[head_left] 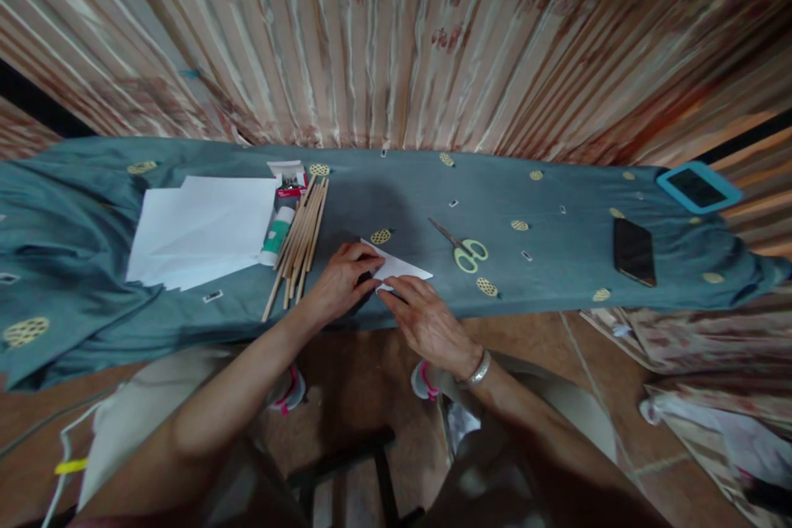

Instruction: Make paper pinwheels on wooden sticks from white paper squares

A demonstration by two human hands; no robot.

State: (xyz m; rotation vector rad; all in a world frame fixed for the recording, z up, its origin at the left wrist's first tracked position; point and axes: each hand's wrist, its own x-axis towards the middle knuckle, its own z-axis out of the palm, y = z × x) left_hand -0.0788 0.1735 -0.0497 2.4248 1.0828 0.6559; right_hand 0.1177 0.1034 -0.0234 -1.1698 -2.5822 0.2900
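Between my two hands lies a small white folded piece of paper [402, 266], roughly triangular, close to the table's front edge. My left hand [342, 280] pinches its left side with thumb and fingers. On its near edge, my right hand [424, 318] grips with bent fingers; a bracelet circles that wrist. The fingers cover part of the paper. Right of the paper, scissors [464, 250] with pale green handles lie with their tip toward the far left. Thin wooden sticks [303, 235] lie in a bundle beside my left hand.
A stack of white paper sheets [204, 231], a green-and-white glue stick [277, 236] and a small red-and-white box [289, 180] lie at the left. A dark phone [634, 252] and a blue-framed tablet [699, 186] rest at the right. Pleated curtains [396, 41] hang behind the cloth-covered table [396, 190].
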